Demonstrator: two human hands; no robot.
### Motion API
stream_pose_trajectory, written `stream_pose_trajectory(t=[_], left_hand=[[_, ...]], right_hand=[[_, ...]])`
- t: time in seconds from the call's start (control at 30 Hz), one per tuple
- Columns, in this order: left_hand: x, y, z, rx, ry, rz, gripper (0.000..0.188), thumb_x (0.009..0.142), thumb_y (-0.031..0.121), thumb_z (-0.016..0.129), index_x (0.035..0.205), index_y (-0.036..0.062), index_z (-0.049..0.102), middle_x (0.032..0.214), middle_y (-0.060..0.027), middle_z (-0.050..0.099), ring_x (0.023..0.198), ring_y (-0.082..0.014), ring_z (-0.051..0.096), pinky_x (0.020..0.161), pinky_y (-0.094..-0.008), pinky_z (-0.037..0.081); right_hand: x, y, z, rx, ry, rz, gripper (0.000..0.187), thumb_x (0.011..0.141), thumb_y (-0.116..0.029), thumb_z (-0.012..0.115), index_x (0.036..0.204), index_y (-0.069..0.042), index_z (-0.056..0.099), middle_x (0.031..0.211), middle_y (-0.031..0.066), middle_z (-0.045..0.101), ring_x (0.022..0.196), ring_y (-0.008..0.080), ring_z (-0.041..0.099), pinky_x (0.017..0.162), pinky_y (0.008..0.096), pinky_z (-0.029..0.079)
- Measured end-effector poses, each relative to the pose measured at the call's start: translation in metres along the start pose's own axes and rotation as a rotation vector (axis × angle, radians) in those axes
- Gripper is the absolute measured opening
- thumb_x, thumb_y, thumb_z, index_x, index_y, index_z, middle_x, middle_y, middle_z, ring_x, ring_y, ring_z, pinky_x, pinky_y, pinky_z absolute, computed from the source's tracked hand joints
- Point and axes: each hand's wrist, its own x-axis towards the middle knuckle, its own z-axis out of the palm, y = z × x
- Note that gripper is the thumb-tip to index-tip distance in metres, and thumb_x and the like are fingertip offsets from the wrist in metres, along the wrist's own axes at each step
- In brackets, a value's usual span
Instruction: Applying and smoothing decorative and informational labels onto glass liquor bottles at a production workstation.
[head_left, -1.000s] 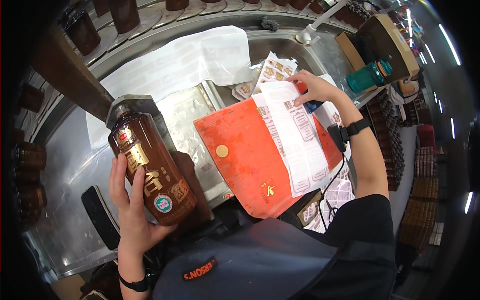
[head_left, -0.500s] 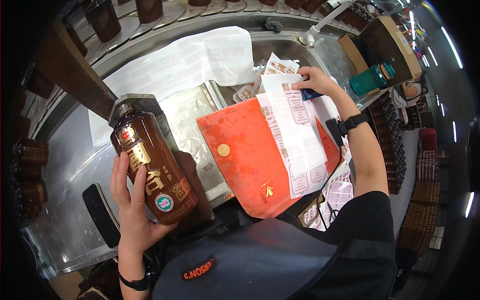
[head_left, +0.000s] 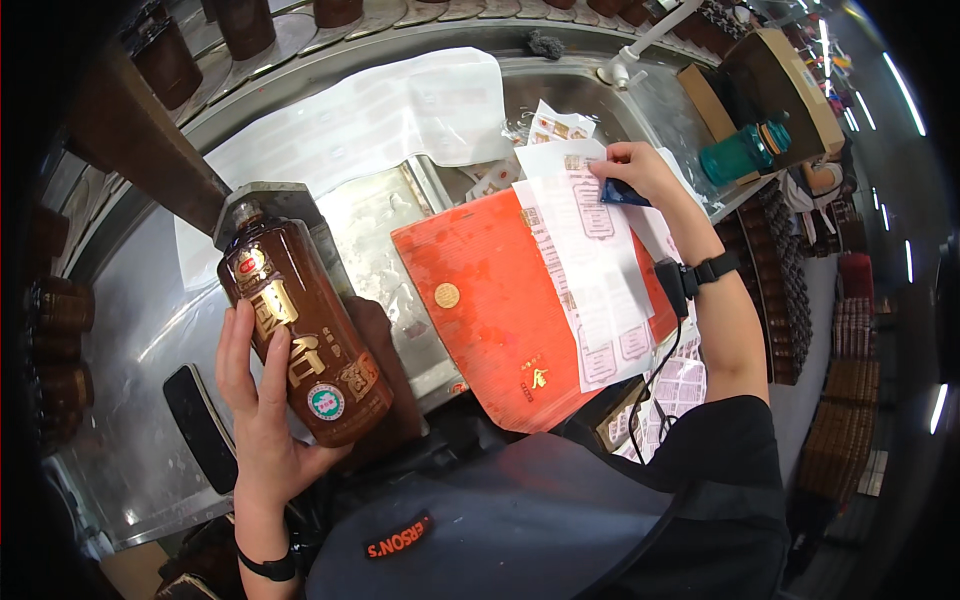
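One glossy brown bottle point(head_left: 305, 335) with gold lettering fills the left hand point(head_left: 262, 420).

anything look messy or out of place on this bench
Nothing is spilled or broken. Loose label sheets lie scattered by the sink edge, and the long white strip drapes crookedly over the red box. The left hand holds the brown bottle tilted.

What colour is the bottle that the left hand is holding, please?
The bottle in the left hand is glossy dark brown with gold lettering, in the head view.
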Motion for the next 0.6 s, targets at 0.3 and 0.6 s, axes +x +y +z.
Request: stream_pose_trajectory(t=[0.3, 0.6], left_hand=[[-0.002, 0.002, 0.001, 0.003, 0.002, -0.004, 0.096, 0.064, 0.033, 0.086, 0.145, 0.0100, 0.040, 0.155, -0.0225, 0.025, 0.143, -0.0449, 0.025, 0.114, -0.0536, 0.027], [0.001, 0.004, -0.003, 0.048, -0.008, -0.004, 0.099, 0.062, 0.030, 0.087, 0.146, 0.0119, 0.038, 0.154, -0.0218, 0.026, 0.142, -0.0446, 0.026, 0.114, -0.0530, 0.028]], right_hand=[[-0.015, 0.011, 0.015, 0.064, 0.306, -0.014, 0.015, 0.083, -0.017, 0.072, 0.089, -0.004, 0.068, 0.080, 0.0053, 0.072, 0.070, 0.0143, 0.065, 0.063, 0.0280, 0.048], [-0.052, -0.033, 0.017, -0.664, 0.466, -0.534, 0.008, 0.082, -0.015, 0.070, 0.086, -0.009, 0.066, 0.083, 0.0076, 0.070, 0.073, 0.0272, 0.066, 0.066, 0.0361, 0.051]])
